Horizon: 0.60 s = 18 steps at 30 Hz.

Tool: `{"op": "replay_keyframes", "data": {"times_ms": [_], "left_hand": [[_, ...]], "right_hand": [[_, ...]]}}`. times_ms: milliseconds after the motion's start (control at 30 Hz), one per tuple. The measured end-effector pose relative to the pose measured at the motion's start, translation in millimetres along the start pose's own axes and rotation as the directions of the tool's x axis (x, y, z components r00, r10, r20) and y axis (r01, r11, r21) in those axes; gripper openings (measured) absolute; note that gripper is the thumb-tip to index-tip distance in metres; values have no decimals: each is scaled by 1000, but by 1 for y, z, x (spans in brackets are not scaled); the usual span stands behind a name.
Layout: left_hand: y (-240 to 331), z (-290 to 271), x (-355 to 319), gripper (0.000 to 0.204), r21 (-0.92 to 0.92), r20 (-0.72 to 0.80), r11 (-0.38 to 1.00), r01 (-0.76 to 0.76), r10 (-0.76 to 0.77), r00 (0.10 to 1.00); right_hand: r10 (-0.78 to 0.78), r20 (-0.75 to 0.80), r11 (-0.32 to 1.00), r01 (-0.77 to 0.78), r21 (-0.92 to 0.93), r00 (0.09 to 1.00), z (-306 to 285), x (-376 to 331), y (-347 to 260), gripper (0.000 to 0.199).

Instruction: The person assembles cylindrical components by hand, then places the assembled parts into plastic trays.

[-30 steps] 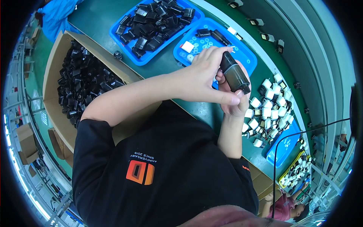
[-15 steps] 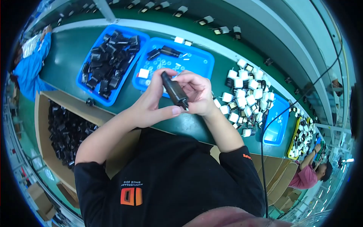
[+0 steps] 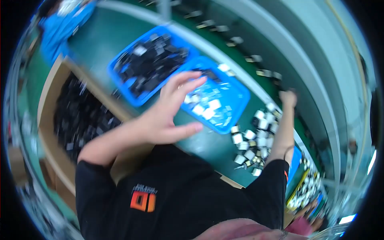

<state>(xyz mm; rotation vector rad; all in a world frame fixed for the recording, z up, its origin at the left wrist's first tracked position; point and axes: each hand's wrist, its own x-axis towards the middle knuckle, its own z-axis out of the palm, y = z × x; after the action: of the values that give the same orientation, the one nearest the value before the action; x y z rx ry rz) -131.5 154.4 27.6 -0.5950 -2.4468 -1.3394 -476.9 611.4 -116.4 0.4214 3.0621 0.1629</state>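
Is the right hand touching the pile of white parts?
Apart. The head view shows the right hand out beyond the pile of white parts, with a visible gap between them.

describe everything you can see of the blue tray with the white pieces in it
The tray is shallow, blue and plastic-looking, with rounded corners and a raised rim. It lies on the green table, close against another tray of black parts; blur hides whether they overlap. White pieces are scattered inside, with dark pieces toward its far side. The open left hand hides part of the tray's left side; contact cannot be told.
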Motion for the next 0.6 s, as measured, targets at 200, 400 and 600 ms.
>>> {"op": "replay_keyframes", "data": {"times_ms": [200,400,600], "left_hand": [[-23,-117,-78,17,313,-219,935,168,-101,971],[-39,-144,-165,23,361,127,680,638,-714,689],[-63,-124,-201,50,521,378,637,568,-769,515]], "right_hand": [[66,174,720,-168,674,982,7,53,-59,62],[199,248,712,-313,628,948,43,59,-74,61],[33,148,543,-142,828,988,51,57,-43,41]]}}
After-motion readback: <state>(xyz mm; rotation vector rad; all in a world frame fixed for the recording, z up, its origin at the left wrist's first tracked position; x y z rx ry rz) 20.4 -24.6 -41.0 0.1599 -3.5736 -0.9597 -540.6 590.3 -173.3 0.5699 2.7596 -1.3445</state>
